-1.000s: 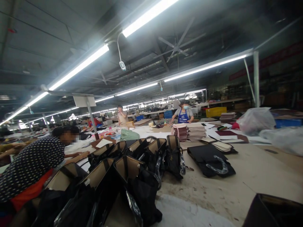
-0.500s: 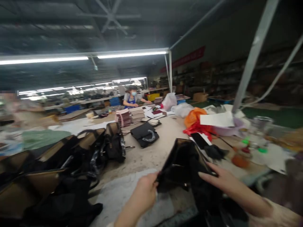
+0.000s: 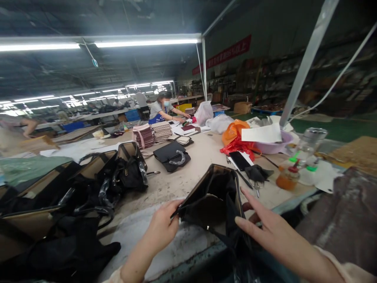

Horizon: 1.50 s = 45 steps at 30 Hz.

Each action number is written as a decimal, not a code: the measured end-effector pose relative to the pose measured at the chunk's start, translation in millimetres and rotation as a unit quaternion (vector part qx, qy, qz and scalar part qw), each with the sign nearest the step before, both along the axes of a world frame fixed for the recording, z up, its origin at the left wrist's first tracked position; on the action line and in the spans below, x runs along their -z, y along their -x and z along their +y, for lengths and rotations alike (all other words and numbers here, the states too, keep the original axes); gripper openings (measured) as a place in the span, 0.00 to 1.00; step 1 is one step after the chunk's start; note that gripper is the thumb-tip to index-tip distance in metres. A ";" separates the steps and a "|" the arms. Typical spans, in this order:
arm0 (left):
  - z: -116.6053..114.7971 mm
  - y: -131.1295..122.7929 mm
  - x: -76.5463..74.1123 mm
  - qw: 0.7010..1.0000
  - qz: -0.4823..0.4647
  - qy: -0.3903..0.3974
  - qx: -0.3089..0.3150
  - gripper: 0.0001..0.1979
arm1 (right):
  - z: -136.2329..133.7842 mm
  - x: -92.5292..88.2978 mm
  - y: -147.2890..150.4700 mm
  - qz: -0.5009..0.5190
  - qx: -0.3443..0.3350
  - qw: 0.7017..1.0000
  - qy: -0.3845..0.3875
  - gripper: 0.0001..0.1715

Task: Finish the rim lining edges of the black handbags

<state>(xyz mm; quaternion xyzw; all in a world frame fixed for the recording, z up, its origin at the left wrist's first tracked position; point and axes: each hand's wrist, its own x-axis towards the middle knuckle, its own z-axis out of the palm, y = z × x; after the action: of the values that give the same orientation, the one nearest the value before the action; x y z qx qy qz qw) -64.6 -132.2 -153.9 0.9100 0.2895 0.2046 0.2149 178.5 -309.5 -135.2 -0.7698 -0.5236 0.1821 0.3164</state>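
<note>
An unfinished-looking black handbag (image 3: 203, 210) stands at the table's front edge, its mouth spread and its dark lining showing. My left hand (image 3: 163, 224) pinches the left rim, thumb and fingers closed on it. On the right side, my right hand (image 3: 265, 230) holds the bag's edge between the thumb and the fingers, some of them hidden behind it. Clear plastic wrapping glints at the bag's lower part, which drops out of view. A pale sheet (image 3: 135, 232) lies under and to the left of the bag.
Several black bags (image 3: 79, 188) crowd the left, and a flat black bag (image 3: 172, 155) lies ahead. To the right are a phone (image 3: 240, 160), scissors (image 3: 257, 188), an orange glue jar (image 3: 287, 179) and a purple basin (image 3: 273, 147). A co-worker (image 3: 160, 110) sits across the table.
The view has tilted down, so the table sits higher in the picture. The bag's mouth now looks wider, with both hands still on its edges.
</note>
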 end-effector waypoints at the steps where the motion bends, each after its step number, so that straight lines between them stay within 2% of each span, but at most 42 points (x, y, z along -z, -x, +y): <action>1: 0.2 -0.9 3.2 1.000 -0.008 -0.001 0.000 0.25 | 0.6 -4.1 -4.1 -0.061 0.008 0.998 -0.027 0.41; 4: 2.0 -0.9 9.0 1.000 -0.025 -0.001 -0.005 0.25 | 6.7 -21.9 -11.6 -0.209 0.008 0.966 -0.150 0.33; 7: 4.0 -0.7 10.4 0.999 -0.033 -0.003 -0.017 0.24 | 22.6 -42.5 -9.0 -0.241 -0.081 0.941 -0.224 0.24; 9: 5.2 -1.2 10.0 0.999 -0.034 -0.004 -0.023 0.23 | 37.7 -53.8 -3.3 -0.228 -0.185 0.928 -0.229 0.21; 12: 7.0 -1.6 9.2 0.999 -0.037 -0.008 -0.022 0.22 | 62.4 -62.6 5.0 -0.210 -0.315 0.904 -0.197 0.20; 16: 9.6 -0.6 9.1 0.999 -0.036 -0.010 -0.019 0.21 | 90.4 -58.3 9.1 -0.238 -0.386 0.880 -0.143 0.19; 20: 12.3 -0.2 10.2 0.999 -0.037 -0.003 -0.013 0.19 | 107.9 -46.6 6.9 -0.281 -0.379 0.878 -0.084 0.13; 25: 13.0 -0.7 9.5 0.999 -0.033 -0.003 -0.017 0.17 | 114.4 -45.8 2.6 -0.312 -0.272 0.910 -0.019 0.15; 29: 13.4 1.2 10.0 0.999 -0.032 0.002 -0.017 0.17 | 115.0 -49.6 -4.0 -0.259 -0.261 0.930 -0.029 0.17; 32: 13.7 3.0 11.6 0.999 -0.036 0.002 -0.017 0.17 | 115.6 -50.4 -11.1 -0.235 -0.215 0.947 -0.045 0.18; 35: 12.5 2.5 11.7 0.999 -0.037 0.005 -0.015 0.18 | 113.2 -53.4 -16.0 -0.261 -0.138 0.955 -0.037 0.18; 39: 11.6 0.5 9.4 0.999 -0.030 0.021 -0.018 0.18 | 103.6 -64.9 -12.6 -0.333 -0.055 0.941 -0.030 0.13; 41: 13.9 2.9 10.3 0.999 -0.027 0.019 -0.020 0.17 | 98.8 -70.7 -6.3 -0.327 -0.102 0.936 -0.076 0.13; 43: 16.3 7.9 13.5 0.999 -0.029 0.009 -0.019 0.17 | 95.5 -73.2 3.3 -0.293 -0.216 0.924 -0.118 0.13; 45: 16.7 10.5 18.6 0.999 -0.042 -0.010 -0.008 0.15 | 93.4 -72.7 16.2 -0.278 -0.323 0.896 -0.123 0.12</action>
<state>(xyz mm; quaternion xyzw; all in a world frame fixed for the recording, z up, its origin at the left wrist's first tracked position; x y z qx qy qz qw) -75.1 -115.4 -172.5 0.9001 0.2858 0.2474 0.2165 162.3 -216.1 -62.5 -0.5327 -0.8282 -0.0127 0.1736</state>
